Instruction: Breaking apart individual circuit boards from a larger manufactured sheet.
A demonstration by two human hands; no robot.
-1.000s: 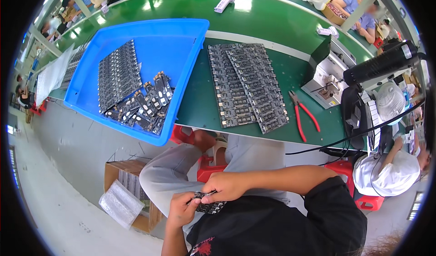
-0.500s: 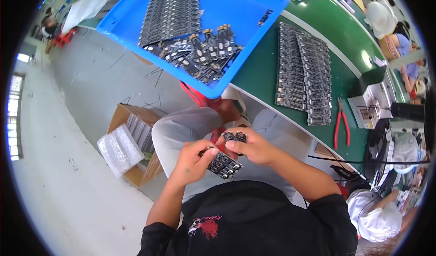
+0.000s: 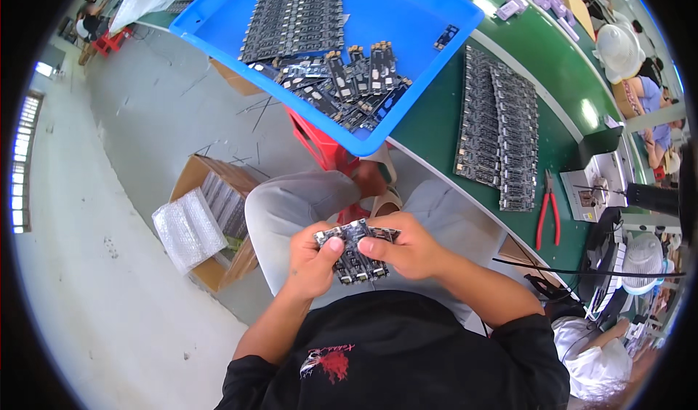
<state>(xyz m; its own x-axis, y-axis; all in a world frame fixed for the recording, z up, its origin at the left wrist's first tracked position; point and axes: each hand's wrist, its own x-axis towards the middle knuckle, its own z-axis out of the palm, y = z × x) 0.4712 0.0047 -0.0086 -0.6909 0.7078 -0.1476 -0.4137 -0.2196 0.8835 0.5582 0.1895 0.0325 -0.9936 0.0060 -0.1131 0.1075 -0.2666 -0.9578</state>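
Above my lap, a small dark circuit board panel (image 3: 358, 264) with several strips side by side is gripped between both hands. My left hand (image 3: 311, 263) is closed on its left side, thumb pressed on the face. Closed on the right side is my right hand (image 3: 408, 248), its thumb also on the face. A loose board piece (image 3: 385, 233) sticks out by the right index finger, partly hidden by that hand. Ahead, a blue tray (image 3: 429, 68) contains a stack of whole board panels (image 3: 294, 19) and a heap of separated boards (image 3: 342, 86).
Two rows of panels (image 3: 502, 130) lie on the green workbench (image 3: 563, 137) at right, near red-handled pliers (image 3: 548, 210) and a small white machine (image 3: 596, 188). A red stool (image 3: 313, 137) stands below the tray. A carton (image 3: 243, 254) with bubble wrap (image 3: 189, 228) sits on the left floor.
My hands have come together. The right hand, earlier apart with small board pieces, now also grips the panel in my left hand. The panel has turned more level, and the view has shifted slightly.
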